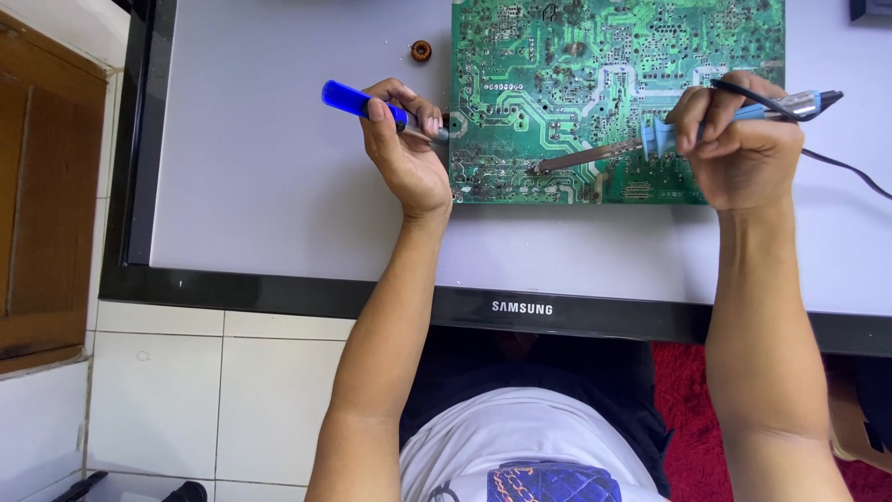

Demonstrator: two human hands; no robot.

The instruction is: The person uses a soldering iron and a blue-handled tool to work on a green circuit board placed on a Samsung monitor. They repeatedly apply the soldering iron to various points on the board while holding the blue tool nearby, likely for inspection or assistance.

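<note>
A green circuit board (613, 98) is laid solder side up at the far edge of the surface (279, 204), which is a flat screen w/ a black frame, face up. The right hand (739, 149) is clamped on a soldering iron (650, 139) w/ a light blue handle; its cord (846, 167) is run off toward the right edge. The metal tip is pressed on a spot near the front edge of the board, approx. in the middle. The left hand (409, 153) is closed around a blue suction pump (372, 104), and its nozzle is held at the left edge of the board. The hands are kept well apart.

A small copper coil (421, 50) is seen lying loose on the surface, just left of the board. So one part may be off already, but that can't be told for sure. The joint under the tip looks to be in the heating step; sucking up the solder seems not yet done.
</note>
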